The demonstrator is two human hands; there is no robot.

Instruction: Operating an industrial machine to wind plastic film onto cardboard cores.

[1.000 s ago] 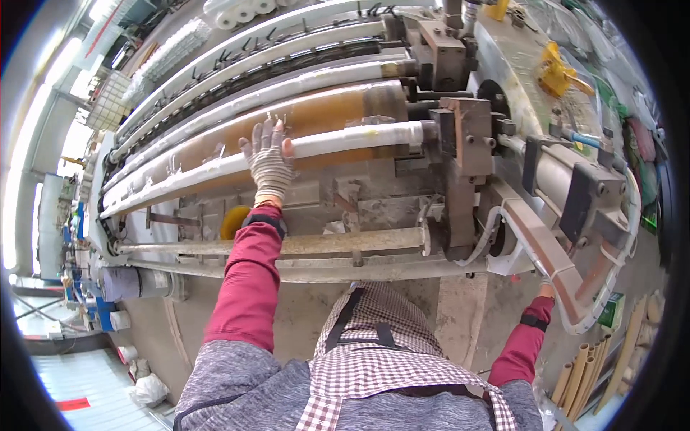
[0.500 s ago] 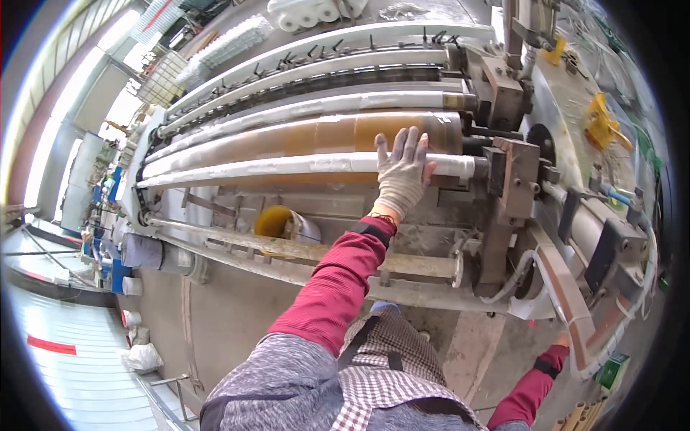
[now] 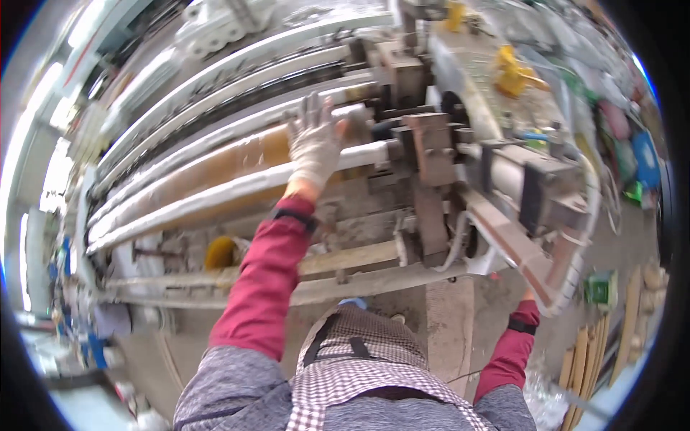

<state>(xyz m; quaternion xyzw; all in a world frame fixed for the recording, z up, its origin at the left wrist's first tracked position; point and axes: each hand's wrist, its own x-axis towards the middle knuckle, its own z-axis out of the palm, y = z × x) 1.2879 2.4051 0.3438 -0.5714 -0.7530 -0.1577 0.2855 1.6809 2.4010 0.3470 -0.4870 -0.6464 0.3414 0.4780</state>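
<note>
My left hand [image 3: 314, 147], in a pale glove with greyish fingers, is open with its fingers spread. It is over the right end of a brown roller [image 3: 215, 164] wrapped in clear film, just past the near white roller [image 3: 237, 188]. Whether the palm touches either roller I cannot tell. My right forearm [image 3: 507, 352] reaches forward on the right. Only a sliver of my right hand [image 3: 528, 295] shows beside the machine's brown angled frame [image 3: 514, 248], and its fingers are hidden.
A metal bearing block [image 3: 433, 147] carries the roller ends. Right of it is a cylinder unit [image 3: 528, 176] with a pale hose. A yellow tool [image 3: 512, 72] lies on the machine top. Below the rollers runs a long bar [image 3: 345, 260]. Cardboard tubes [image 3: 586, 355] and a green box [image 3: 600, 289] stand at right.
The view has swung to the right, so the machine sits further left and is blurred. My left hand stays spread near the roller ends. More of the floor at right shows.
</note>
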